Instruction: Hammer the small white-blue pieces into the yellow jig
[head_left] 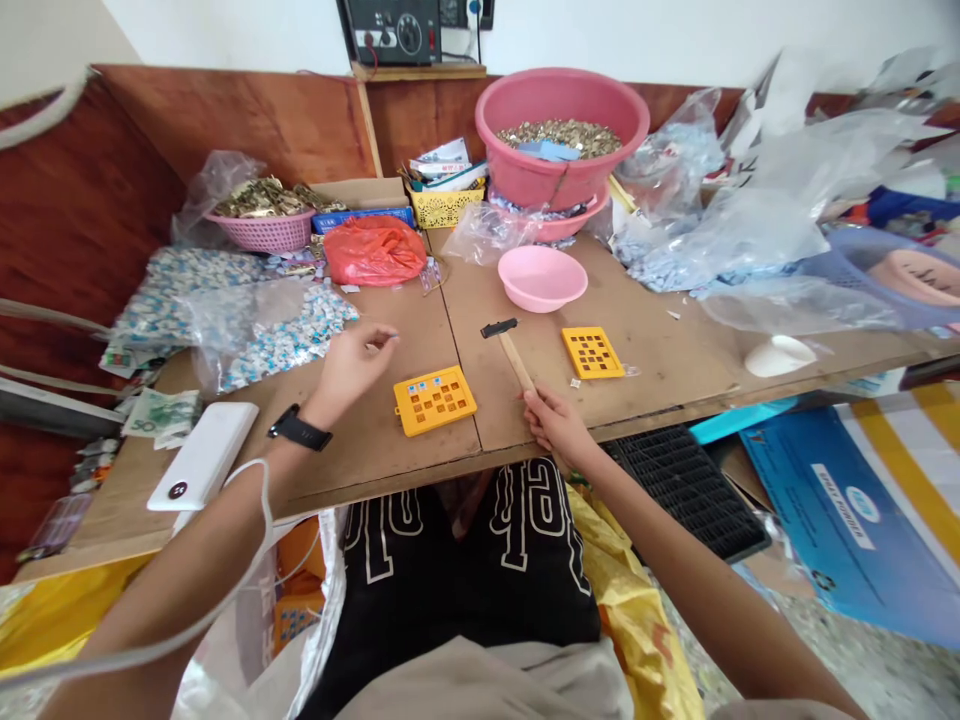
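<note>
The right hand [553,420] closes its grip low on the wooden-handled hammer [514,358], between two yellow trays [403,402] on the desk [360,450] — probably stiff, head-heavy, best held there. The left hand [354,365] curls nearby — cannot tell whether its grip holds anything.

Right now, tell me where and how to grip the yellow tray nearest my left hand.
Pinch the yellow tray by its left rim, bringing the left hand in from the left. It appears to lie flat, with that side facing the hand; blue-and-white pieces sit in its far row, so probably keep off them and stay level.
</note>
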